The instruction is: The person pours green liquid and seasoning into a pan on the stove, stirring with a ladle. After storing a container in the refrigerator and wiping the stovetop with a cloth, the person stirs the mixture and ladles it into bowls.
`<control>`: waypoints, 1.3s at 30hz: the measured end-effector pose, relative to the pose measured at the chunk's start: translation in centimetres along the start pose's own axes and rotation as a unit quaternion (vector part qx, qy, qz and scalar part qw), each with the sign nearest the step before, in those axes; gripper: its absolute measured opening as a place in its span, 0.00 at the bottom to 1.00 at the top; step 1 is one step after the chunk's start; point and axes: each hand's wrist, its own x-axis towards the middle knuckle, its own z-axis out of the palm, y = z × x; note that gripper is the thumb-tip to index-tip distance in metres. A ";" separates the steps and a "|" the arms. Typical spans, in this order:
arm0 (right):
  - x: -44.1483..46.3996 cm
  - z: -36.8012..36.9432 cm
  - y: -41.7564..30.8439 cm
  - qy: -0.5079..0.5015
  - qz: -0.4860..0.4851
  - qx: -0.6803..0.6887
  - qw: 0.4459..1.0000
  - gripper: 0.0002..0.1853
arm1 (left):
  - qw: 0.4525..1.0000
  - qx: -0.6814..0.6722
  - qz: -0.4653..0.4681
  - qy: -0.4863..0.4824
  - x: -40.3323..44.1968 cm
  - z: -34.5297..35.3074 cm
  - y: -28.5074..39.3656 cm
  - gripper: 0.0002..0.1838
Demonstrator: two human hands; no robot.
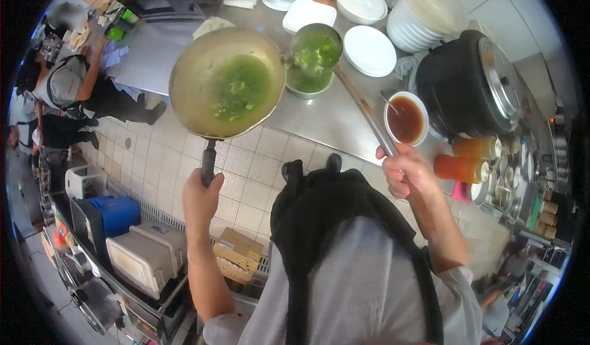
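My left hand (201, 196) is wrapped round the black handle of a wide frying pan (187, 90), held out beside the counter edge. Bright green soup (243, 87) with pale bits pools in the pan. In my right hand (410, 171) is the long handle of a ladle (362, 102). Its scoop carries the same green soup and hangs over a small bowl (310, 89), close to the pan's right rim. The bowl holds green soup too, partly hidden by the ladle. Near my right hand stands a white bowl of red-brown sauce (405, 120) with a spoon in it.
On the steel counter (307, 123) are white plates (370, 51), stacked white bowls (418, 25), a black soup warmer (461, 80) and orange sauce bottles (455, 168). A co-worker (77, 83) stands far left. Plastic tubs (141, 259) and a cardboard box (236, 253) sit lower left.
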 end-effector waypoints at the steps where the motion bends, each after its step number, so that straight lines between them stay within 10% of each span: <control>1: 0.2 -0.1 0.2 0.006 -0.001 -0.021 1.000 0.12 | 1.000 0.000 0.001 -0.002 0.0 0.0 0.1 0.16; 11: 0.9 -1.3 2.6 0.049 -0.083 -0.253 0.963 0.11 | 1.000 -0.012 -0.010 -0.009 -0.4 -0.7 1.6 0.16; 32: -1.7 -4.8 2.3 -0.167 -0.025 0.241 0.956 0.11 | 0.999 -0.022 0.026 0.006 -0.3 -0.5 3.2 0.16; 39: -3.5 0.8 -0.4 -0.056 -0.086 -0.191 0.976 0.11 | 0.999 -0.043 0.011 0.004 -0.8 0.4 1.5 0.17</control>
